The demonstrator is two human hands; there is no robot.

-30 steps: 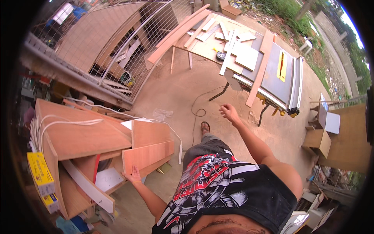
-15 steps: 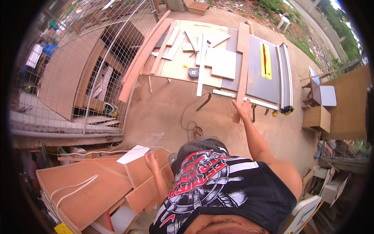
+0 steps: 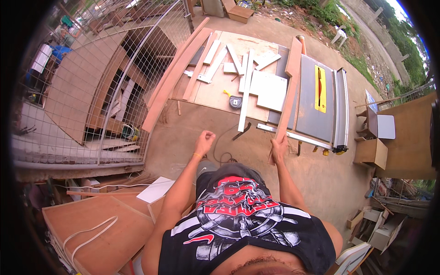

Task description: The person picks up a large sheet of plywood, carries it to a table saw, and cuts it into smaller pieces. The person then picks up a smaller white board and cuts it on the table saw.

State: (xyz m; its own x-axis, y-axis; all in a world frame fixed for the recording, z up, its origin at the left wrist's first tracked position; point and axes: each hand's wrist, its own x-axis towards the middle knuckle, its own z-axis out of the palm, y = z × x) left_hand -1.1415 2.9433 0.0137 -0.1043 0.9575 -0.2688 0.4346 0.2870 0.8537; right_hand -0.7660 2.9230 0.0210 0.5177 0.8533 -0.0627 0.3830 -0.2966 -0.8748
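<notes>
My right hand (image 3: pixel 279 147) grips the near end of a long reddish-brown wooden board (image 3: pixel 288 107), its fingers closed around the edge. The board lies lengthwise across the table saw (image 3: pixel 308 117), left of the yellow blade insert (image 3: pixel 320 89), and its near end juts past the front rail (image 3: pixel 298 137). My left hand (image 3: pixel 204 142) hangs in the air before the worktable (image 3: pixel 208 98), fingers curled in, with nothing visible in them. Nearest to it on the table are a tape measure (image 3: pixel 235 101) and a narrow white strip (image 3: pixel 246 91).
White panels (image 3: pixel 270 89) and several strips cover the worktable. Long brown boards (image 3: pixel 176 78) overhang its left edge. A wire mesh fence (image 3: pixel 110 91) stands at left. Brown panels (image 3: pixel 98 224) are stacked at lower left, with a white cable (image 3: pixel 98 229) on top. Brown furniture (image 3: pixel 372 144) stands right.
My left hand has risen from beside the stacked panels toward the worktable. My right hand, earlier with fingers spread on the board, now wraps its edge. The view has shifted.
</notes>
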